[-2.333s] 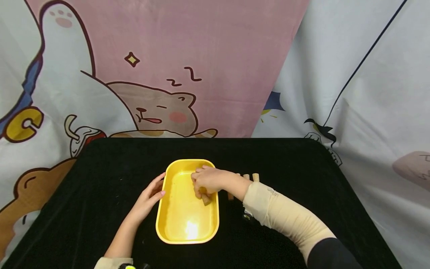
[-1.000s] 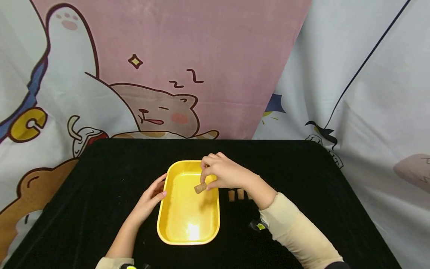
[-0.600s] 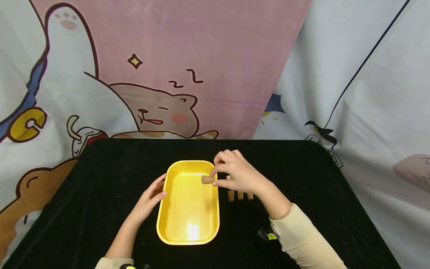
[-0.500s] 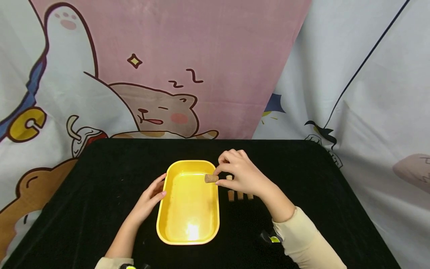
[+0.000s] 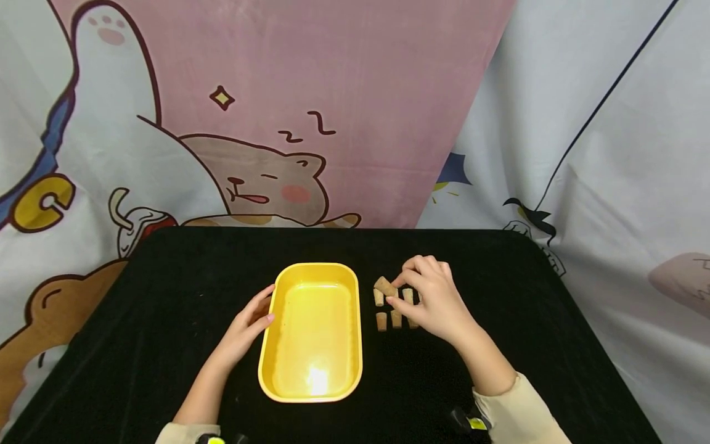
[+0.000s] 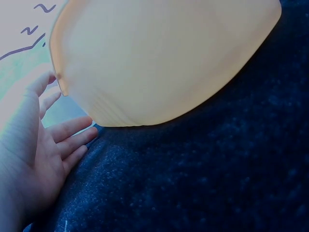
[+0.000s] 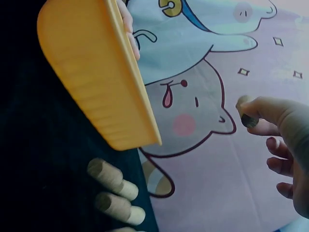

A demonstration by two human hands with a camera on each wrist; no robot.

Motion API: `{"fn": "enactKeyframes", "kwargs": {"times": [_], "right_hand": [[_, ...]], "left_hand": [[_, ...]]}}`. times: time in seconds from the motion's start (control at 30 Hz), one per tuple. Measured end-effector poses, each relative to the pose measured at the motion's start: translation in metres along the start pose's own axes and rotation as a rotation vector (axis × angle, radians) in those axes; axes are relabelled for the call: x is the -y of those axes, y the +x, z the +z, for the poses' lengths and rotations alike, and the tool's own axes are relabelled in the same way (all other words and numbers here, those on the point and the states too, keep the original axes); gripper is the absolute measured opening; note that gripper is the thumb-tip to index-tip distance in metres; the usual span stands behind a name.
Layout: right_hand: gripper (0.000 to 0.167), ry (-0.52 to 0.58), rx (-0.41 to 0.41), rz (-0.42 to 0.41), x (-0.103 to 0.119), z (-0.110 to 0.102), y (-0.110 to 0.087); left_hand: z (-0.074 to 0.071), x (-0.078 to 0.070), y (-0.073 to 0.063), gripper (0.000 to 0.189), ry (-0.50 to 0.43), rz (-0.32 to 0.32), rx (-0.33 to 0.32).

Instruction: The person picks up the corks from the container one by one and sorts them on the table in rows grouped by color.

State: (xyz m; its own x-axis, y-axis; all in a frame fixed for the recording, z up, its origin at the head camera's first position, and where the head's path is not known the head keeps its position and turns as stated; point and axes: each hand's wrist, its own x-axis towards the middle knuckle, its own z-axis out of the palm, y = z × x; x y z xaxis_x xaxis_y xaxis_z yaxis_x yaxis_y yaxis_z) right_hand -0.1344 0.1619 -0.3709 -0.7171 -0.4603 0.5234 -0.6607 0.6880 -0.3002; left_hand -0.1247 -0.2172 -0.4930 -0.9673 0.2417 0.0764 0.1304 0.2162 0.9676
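My right hand (image 5: 435,302) pinches a tapered cork (image 5: 384,286) between thumb and fingertips, the cork slanting left of them. It is held over the back row of corks (image 5: 378,297), right of the yellow tray (image 5: 310,364). That same cork (image 7: 244,107) appears at the fingertips in the right wrist view. At the tray's left side, my left hand (image 5: 244,327) rests fingertips and thumb against the rim. In the left wrist view its fingers (image 6: 70,129) are extended along the tray's outer wall (image 6: 159,72).
A front row of corks (image 5: 381,322) stands nearer to me, beside the tray's right rim; the right hand partly hides both rows. Black cloth (image 5: 194,271) covers the table. Behind it hangs a backdrop (image 5: 377,123) printed with cartoon animals.
My right hand has lifted a cork out of the yellow tray and carried it right, over the standing corks. The left hand has stayed at the tray's left rim.
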Motion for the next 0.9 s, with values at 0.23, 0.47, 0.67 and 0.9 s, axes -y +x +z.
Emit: {"fn": "enactKeyframes", "kwargs": {"times": [0.23, 0.47, 0.67, 0.9], "right_hand": [[0.019, 0.018, -0.104, 0.120, -0.012, 0.003, -0.025], [0.021, 0.025, -0.132, 0.274, -0.019, 0.010, -0.045], [0.020, 0.010, -0.128, 0.387, -0.021, 0.017, -0.059], [0.019, 0.010, -0.116, 0.481, -0.024, 0.026, -0.072]], "left_hand": [[-0.001, -0.001, 0.001, 0.055, 0.006, -0.001, 0.003], [-0.001, -0.002, 0.001, 0.056, 0.004, -0.008, 0.009], [0.000, -0.002, 0.001, 0.056, 0.000, -0.012, 0.004], [-0.001, -0.001, 0.001, 0.056, -0.006, -0.008, 0.005]]}}
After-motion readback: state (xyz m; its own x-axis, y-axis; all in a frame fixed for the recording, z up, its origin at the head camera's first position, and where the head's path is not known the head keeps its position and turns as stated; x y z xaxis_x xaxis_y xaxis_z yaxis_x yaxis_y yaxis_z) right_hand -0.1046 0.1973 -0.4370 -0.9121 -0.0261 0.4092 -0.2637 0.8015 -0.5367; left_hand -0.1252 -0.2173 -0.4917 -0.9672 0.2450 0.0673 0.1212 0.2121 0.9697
